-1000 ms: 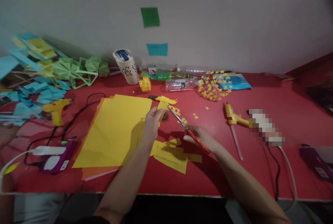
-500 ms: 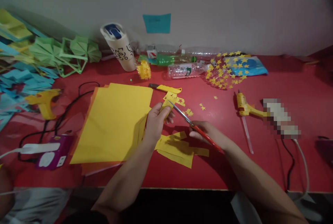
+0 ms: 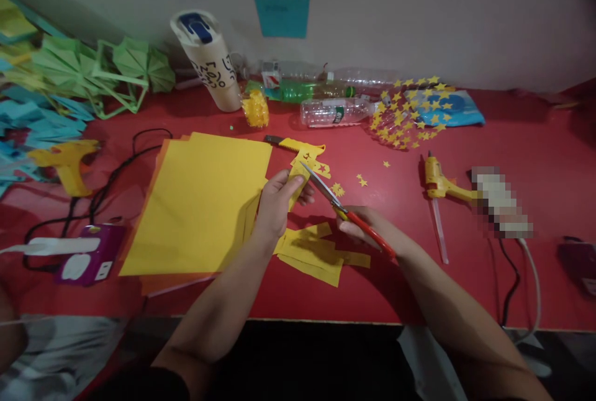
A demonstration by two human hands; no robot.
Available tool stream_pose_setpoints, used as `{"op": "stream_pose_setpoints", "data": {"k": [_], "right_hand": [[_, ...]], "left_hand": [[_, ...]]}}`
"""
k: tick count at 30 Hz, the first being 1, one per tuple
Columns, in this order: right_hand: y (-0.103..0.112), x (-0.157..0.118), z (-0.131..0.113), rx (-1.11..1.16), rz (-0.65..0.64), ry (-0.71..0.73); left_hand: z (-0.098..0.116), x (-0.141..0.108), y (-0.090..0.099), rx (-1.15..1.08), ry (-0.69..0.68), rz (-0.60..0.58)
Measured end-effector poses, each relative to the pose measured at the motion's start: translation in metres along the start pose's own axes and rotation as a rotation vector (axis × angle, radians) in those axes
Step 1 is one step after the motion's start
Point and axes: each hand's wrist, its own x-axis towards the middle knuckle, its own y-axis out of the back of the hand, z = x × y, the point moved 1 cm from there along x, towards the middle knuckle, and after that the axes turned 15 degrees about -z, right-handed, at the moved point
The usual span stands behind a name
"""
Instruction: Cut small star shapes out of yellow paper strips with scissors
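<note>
My left hand (image 3: 279, 202) pinches a narrow yellow paper strip (image 3: 298, 182) beside the stack of yellow sheets (image 3: 200, 202). Closed around red-handled scissors (image 3: 367, 231) is my right hand (image 3: 365, 224); the blades point up and left, their tips at the strip's edge. Yellow scraps with star-shaped holes (image 3: 321, 168) lie just beyond the strip. Small cut stars (image 3: 338, 190) rest on the table right of the blades. Below my hands are several loose yellow paper pieces (image 3: 314, 255). A yellow cutter knife (image 3: 298, 145) lies behind the strip.
Along the wall stand a white tumbler (image 3: 209, 63), plastic bottles (image 3: 333, 112) and a star-covered clear object (image 3: 400, 118). Glue guns lie right (image 3: 435, 180) and left (image 3: 67, 162), with cables and a purple box (image 3: 93, 255). Folded paper pieces (image 3: 69, 66) fill the back left.
The camera view has shifted, so the table's contents appear slightly higher. Both hands keep nearly the same pose, with the strip and scissors still held.
</note>
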Motion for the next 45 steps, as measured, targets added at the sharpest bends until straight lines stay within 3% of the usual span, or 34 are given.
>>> {"op": "stream_pose_setpoints", "data": {"k": [18, 33, 45], "right_hand": [[-0.002, 0.001, -0.001, -0.029, 0.047, -0.046], [-0.003, 0.003, 0.000, 0.048, 0.001, -0.059], [-0.005, 0.004, 0.001, 0.105, 0.002, -0.075]], "left_hand": [[-0.006, 0.004, 0.004, 0.049, -0.119, 0.030], [0.001, 0.004, 0.003, -0.010, -0.006, -0.008], [-0.001, 0.003, 0.004, -0.007, 0.006, -0.014]]}}
